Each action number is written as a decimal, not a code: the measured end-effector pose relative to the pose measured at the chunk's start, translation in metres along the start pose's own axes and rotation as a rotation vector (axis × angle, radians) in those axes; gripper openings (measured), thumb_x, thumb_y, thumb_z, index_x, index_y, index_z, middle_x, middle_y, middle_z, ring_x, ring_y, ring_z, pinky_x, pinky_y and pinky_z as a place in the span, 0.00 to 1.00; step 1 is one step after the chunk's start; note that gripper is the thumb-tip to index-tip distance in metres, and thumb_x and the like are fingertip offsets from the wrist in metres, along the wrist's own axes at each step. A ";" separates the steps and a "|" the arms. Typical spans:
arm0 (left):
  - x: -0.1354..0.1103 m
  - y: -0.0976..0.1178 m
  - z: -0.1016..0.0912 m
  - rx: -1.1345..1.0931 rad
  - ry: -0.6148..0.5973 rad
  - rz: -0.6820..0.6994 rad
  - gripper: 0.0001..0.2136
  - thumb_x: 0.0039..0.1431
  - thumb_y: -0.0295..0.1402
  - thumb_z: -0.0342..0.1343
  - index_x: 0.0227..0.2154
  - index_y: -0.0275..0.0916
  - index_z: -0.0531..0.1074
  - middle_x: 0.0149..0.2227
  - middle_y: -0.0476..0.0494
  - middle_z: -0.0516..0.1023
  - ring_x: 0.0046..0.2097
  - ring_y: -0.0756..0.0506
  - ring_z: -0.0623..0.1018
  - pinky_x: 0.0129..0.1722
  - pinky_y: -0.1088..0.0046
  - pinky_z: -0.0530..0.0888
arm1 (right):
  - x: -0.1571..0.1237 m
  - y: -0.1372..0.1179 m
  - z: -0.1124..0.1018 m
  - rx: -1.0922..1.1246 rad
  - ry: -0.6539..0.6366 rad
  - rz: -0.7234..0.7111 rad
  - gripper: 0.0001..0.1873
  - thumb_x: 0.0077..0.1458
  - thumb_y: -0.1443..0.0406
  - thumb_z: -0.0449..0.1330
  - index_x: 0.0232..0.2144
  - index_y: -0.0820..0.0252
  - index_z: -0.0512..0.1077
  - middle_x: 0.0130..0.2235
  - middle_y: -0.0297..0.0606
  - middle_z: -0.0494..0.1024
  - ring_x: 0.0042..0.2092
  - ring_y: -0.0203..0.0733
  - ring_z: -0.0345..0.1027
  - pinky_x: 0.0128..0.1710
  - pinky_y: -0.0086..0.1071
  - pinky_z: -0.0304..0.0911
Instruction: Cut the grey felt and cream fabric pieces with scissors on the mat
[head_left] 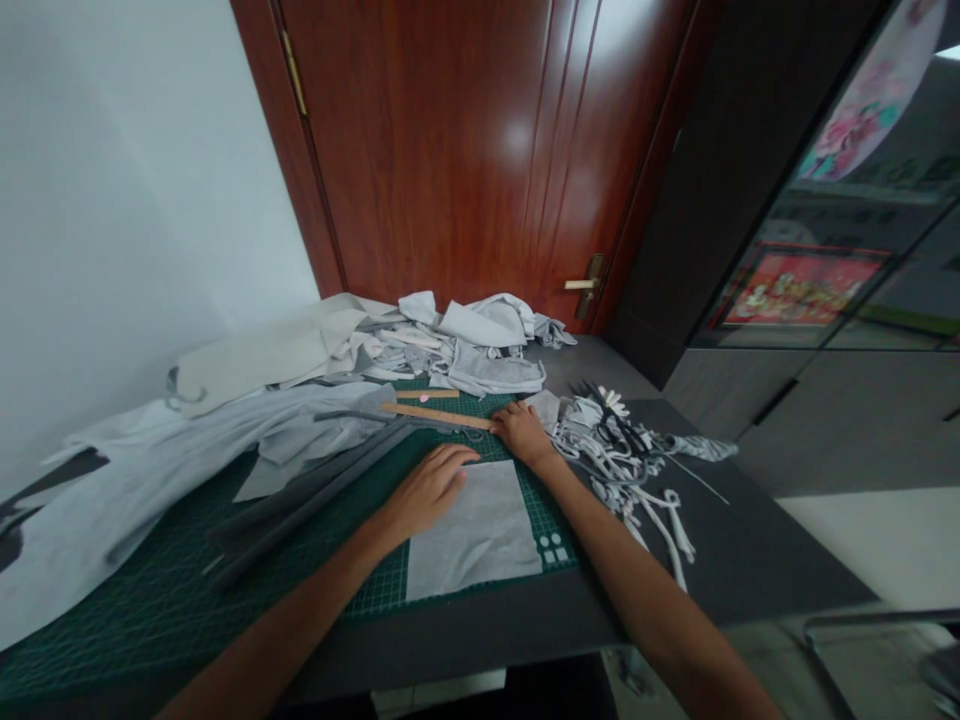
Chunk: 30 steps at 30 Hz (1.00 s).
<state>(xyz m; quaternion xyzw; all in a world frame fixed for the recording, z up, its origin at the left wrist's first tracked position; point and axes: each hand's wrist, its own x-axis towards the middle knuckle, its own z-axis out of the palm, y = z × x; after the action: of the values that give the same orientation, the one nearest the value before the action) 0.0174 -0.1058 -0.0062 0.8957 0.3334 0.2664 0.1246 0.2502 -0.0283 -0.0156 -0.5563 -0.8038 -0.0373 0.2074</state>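
Note:
A square piece of light grey cloth lies on the green cutting mat, close to the table's front edge. My left hand is over the cloth's upper left corner, its fingers stretched out and holding nothing. Beyond the cloth, my right hand has its fingers closed at the right end of a wooden ruler. A second, shorter wooden strip rests behind that ruler with a small pink spot near it. Dark grey folded cloth lies to the left of my hands.
Long grey fabric spreads over the left side. Cloth scraps are heaped at the back, before a wooden door. Tangled cloth strips lie right of my right arm on the dark table. A dark cabinet stands at the right.

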 end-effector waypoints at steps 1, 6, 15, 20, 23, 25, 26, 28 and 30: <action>0.001 -0.007 -0.003 -0.002 0.035 -0.031 0.16 0.73 0.36 0.40 0.55 0.41 0.69 0.55 0.40 0.73 0.60 0.43 0.70 0.63 0.59 0.66 | 0.000 -0.002 -0.001 -0.014 -0.015 0.007 0.13 0.64 0.60 0.57 0.44 0.60 0.77 0.45 0.49 0.76 0.51 0.53 0.63 0.52 0.44 0.57; 0.001 -0.043 -0.016 0.013 0.175 -0.148 0.14 0.69 0.33 0.44 0.51 0.40 0.70 0.51 0.39 0.75 0.56 0.40 0.73 0.60 0.55 0.69 | -0.004 -0.004 -0.010 -0.046 -0.052 0.015 0.13 0.65 0.61 0.54 0.44 0.63 0.74 0.49 0.52 0.74 0.54 0.54 0.62 0.54 0.45 0.55; -0.002 -0.074 -0.018 0.064 0.222 -0.187 0.13 0.62 0.29 0.47 0.48 0.39 0.70 0.48 0.40 0.76 0.52 0.40 0.75 0.58 0.54 0.70 | -0.010 -0.006 -0.013 0.029 0.005 0.102 0.17 0.66 0.72 0.45 0.52 0.59 0.67 0.44 0.50 0.78 0.45 0.49 0.71 0.47 0.37 0.57; -0.002 -0.094 -0.021 0.012 0.362 -0.309 0.11 0.60 0.32 0.49 0.44 0.40 0.71 0.44 0.41 0.77 0.50 0.39 0.75 0.58 0.53 0.70 | -0.014 0.002 -0.017 0.112 0.076 0.184 0.20 0.71 0.64 0.37 0.55 0.60 0.64 0.41 0.47 0.79 0.39 0.46 0.73 0.38 0.33 0.57; -0.001 -0.102 -0.029 -0.026 0.486 -0.393 0.14 0.64 0.33 0.44 0.50 0.38 0.67 0.44 0.39 0.76 0.48 0.40 0.76 0.57 0.54 0.71 | -0.019 0.009 -0.024 0.171 0.073 0.132 0.20 0.72 0.58 0.38 0.51 0.58 0.66 0.39 0.42 0.79 0.40 0.44 0.73 0.38 0.31 0.58; -0.001 -0.102 -0.036 -0.095 0.615 -0.442 0.17 0.67 0.34 0.40 0.54 0.37 0.63 0.45 0.38 0.74 0.47 0.41 0.76 0.55 0.56 0.72 | -0.022 0.013 -0.028 0.205 0.039 0.070 0.20 0.72 0.56 0.41 0.49 0.57 0.68 0.37 0.39 0.79 0.39 0.42 0.74 0.37 0.29 0.58; -0.001 -0.099 -0.040 -0.137 0.687 -0.459 0.17 0.68 0.35 0.39 0.55 0.38 0.62 0.46 0.39 0.74 0.47 0.42 0.76 0.54 0.58 0.72 | -0.024 0.015 -0.029 0.218 0.015 0.038 0.19 0.71 0.56 0.42 0.47 0.56 0.70 0.36 0.38 0.79 0.38 0.41 0.73 0.36 0.29 0.58; -0.002 -0.092 -0.047 -0.163 0.792 -0.447 0.17 0.69 0.36 0.39 0.55 0.39 0.62 0.46 0.40 0.73 0.47 0.42 0.76 0.54 0.60 0.73 | -0.028 0.017 -0.030 0.235 -0.029 -0.019 0.18 0.71 0.57 0.44 0.45 0.56 0.71 0.37 0.37 0.79 0.37 0.40 0.73 0.36 0.28 0.58; -0.003 -0.079 -0.053 -0.063 0.806 -0.367 0.16 0.68 0.36 0.41 0.54 0.39 0.64 0.47 0.39 0.72 0.48 0.42 0.74 0.55 0.60 0.72 | -0.031 0.020 -0.031 0.242 -0.064 -0.055 0.17 0.70 0.57 0.45 0.46 0.56 0.72 0.37 0.39 0.79 0.36 0.41 0.73 0.37 0.29 0.58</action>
<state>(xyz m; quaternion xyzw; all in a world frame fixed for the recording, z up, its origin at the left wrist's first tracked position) -0.0567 -0.0463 0.0047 0.6418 0.5007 0.5781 0.0572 0.2864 -0.0571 -0.0019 -0.5060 -0.8236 0.0720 0.2458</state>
